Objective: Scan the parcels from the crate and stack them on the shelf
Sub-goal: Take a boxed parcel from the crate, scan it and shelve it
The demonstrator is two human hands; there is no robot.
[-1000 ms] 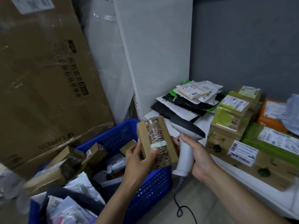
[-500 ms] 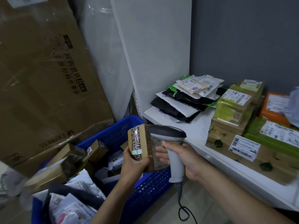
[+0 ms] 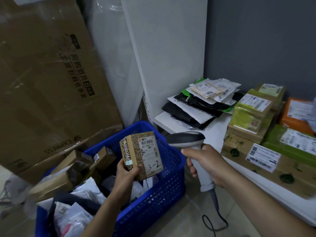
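My left hand (image 3: 127, 171) grips a small brown parcel (image 3: 142, 154) from below, above the blue crate (image 3: 164, 190). Its white label faces up and to the right, with "3-2" handwritten on it. My right hand (image 3: 205, 164) holds a grey handheld scanner (image 3: 189, 142) by the grip, its dark head level with the parcel's label and a short gap to its right. The crate holds several boxes and soft mail bags. The white shelf (image 3: 184, 124) at the right carries flat mailers (image 3: 205, 100) at the back and cardboard boxes (image 3: 253, 151) stacked nearer.
A large cardboard carton (image 3: 44, 82) leans against the wall at the left, behind the crate. The scanner's cable (image 3: 217, 219) loops on the tiled floor between crate and shelf. An orange box (image 3: 297, 113) and green-wrapped boxes (image 3: 290, 139) sit at the shelf's right.
The parcel has been turned so its label faces the scanner. The scanner has drawn back to the right, leaving a gap. The view has shifted slightly.
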